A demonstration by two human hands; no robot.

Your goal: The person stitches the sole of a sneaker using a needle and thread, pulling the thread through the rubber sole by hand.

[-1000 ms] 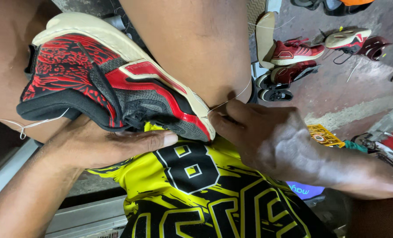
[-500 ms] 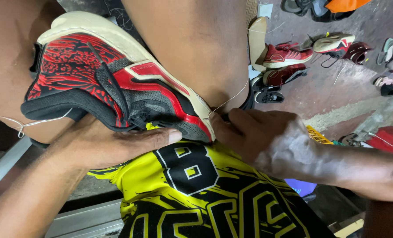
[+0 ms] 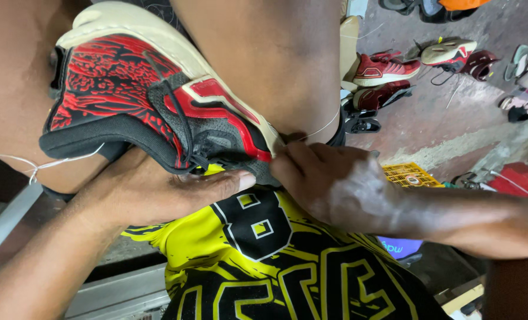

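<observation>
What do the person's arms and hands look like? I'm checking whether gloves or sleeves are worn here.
No gloves and no sleeves show. The left hand and right hand are bare, and both forearms are uncovered right to the picture's edge. No rings, watch or wristbands are visible. The only clothing in view is a yellow and black printed shirt.

1 sneaker (image 3: 157, 112), perhaps 3 shoes (image 3: 385, 68) beyond
</observation>
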